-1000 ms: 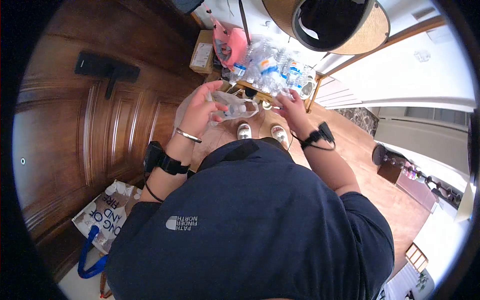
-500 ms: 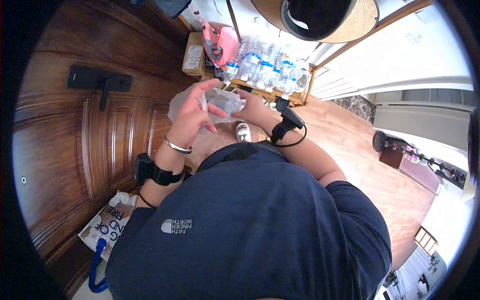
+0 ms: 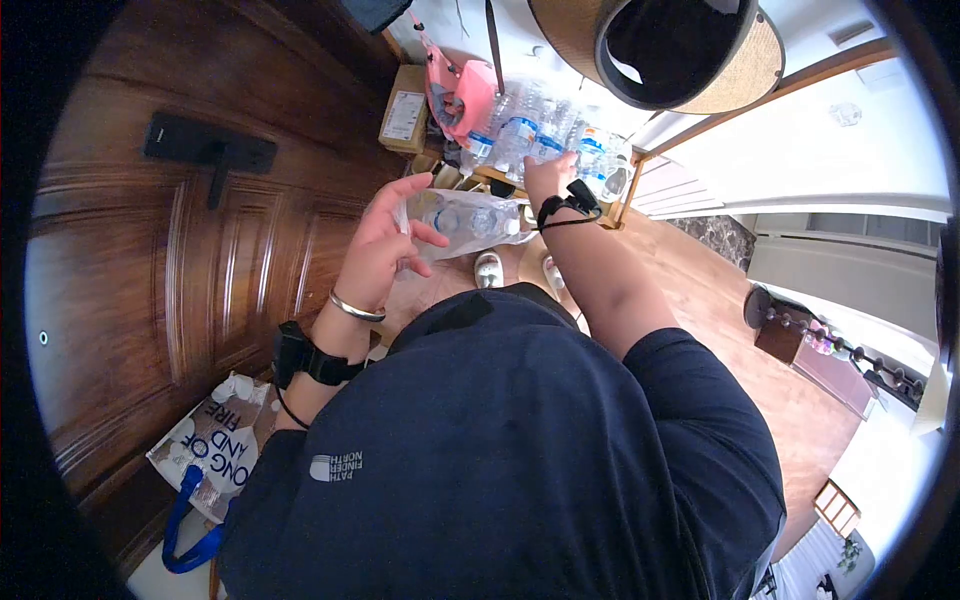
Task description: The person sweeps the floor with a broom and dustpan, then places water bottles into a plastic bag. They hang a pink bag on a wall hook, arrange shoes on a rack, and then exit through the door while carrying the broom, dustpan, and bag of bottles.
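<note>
Upper centre: the right hand (image 3: 548, 180) has left the clear plastic bag (image 3: 475, 218) and now lies among the water bottles (image 3: 520, 130) on the wooden rack (image 3: 617, 205), its fingers hidden so its grip cannot be told, while the left hand (image 3: 385, 240) alone pinches the bag, bottles apparently inside.

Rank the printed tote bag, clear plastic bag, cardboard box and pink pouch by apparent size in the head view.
1. printed tote bag.
2. clear plastic bag in the left hand, held nearer the camera, so true size is unsure.
3. cardboard box and pink pouch look alike; not ranked.
</note>
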